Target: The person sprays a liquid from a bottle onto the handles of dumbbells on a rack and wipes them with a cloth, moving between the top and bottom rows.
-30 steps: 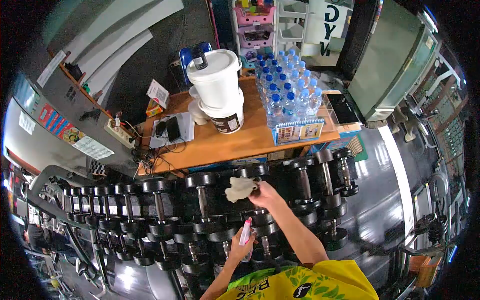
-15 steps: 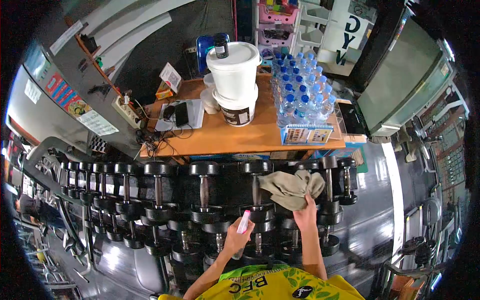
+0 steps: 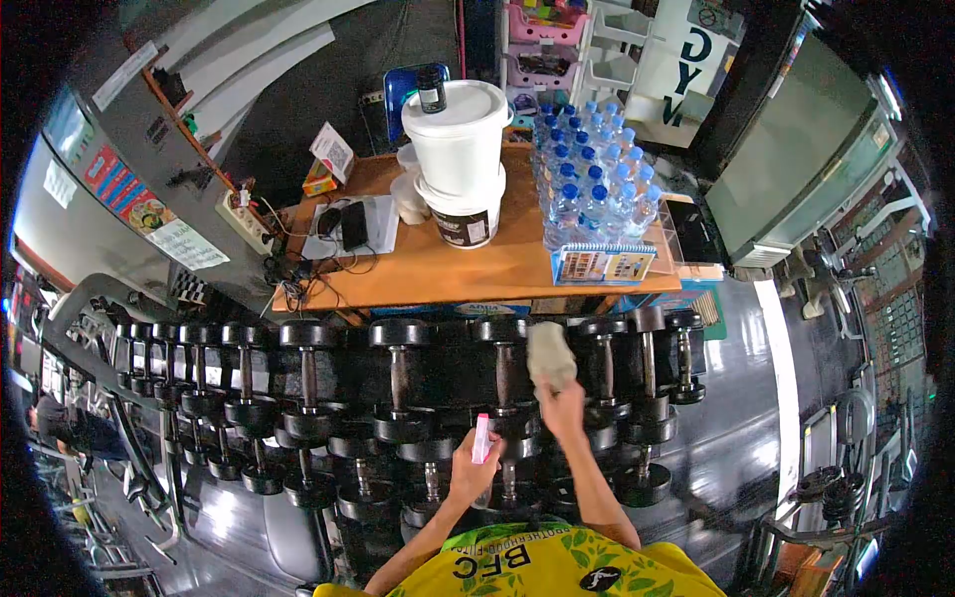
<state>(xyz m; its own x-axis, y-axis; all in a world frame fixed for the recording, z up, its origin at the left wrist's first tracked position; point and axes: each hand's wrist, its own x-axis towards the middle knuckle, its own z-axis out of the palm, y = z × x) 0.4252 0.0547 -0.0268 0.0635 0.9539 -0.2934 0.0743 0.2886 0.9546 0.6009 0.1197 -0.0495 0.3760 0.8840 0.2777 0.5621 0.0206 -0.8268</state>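
Note:
Wrapped round a spray bottle with a pink and white top (image 3: 482, 438) is my left hand (image 3: 470, 472), low over the front row of weights. My right hand (image 3: 564, 410) grips a beige cloth (image 3: 550, 355), bunched, hanging upward and blurred by motion. The cloth is just right of a black dumbbell with a metal handle (image 3: 503, 370) on the upper row. Right of the cloth lies another dumbbell (image 3: 608, 366). The lower part of the bottle is mostly hidden behind my left hand.
Behind the rack stands a wooden desk (image 3: 398, 284) with white buckets (image 3: 458, 139), water bottles (image 3: 595, 189), a desk calendar (image 3: 603, 265) and a phone (image 3: 354, 225). Several more dumbbells (image 3: 308, 373) run leftward. Gym machines (image 3: 841, 438) flank the floor on both sides.
My right hand has moved left with the cloth, which has gone from spread out to bunched and blurred. My left hand keeps the spray bottle in nearly the same place.

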